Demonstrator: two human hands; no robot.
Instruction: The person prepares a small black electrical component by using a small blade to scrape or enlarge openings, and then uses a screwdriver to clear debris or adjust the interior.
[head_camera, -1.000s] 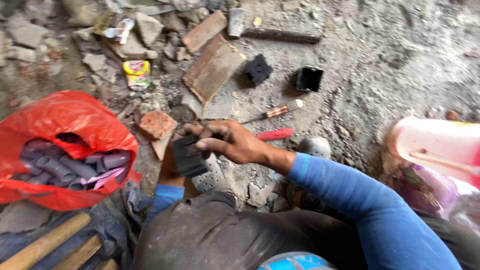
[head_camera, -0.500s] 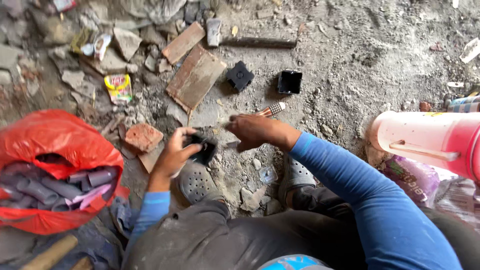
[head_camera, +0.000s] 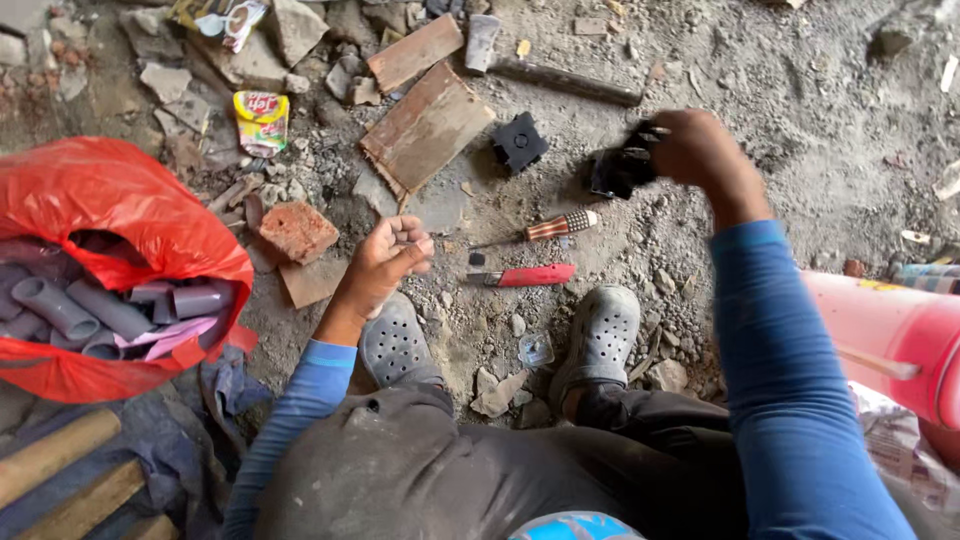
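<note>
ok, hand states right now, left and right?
Left hand: loosely curled; whether it holds something small cannot be told.
Right hand: closed on a black square plastic box.

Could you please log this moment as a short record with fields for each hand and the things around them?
left hand: loosely curled, palm up, small grey piece in the fingers
right hand: grips black box
second black box: on the ground, apart
tools: screwdriver, red knife by the shoes
red bag: holds grey pipe fittings
</note>
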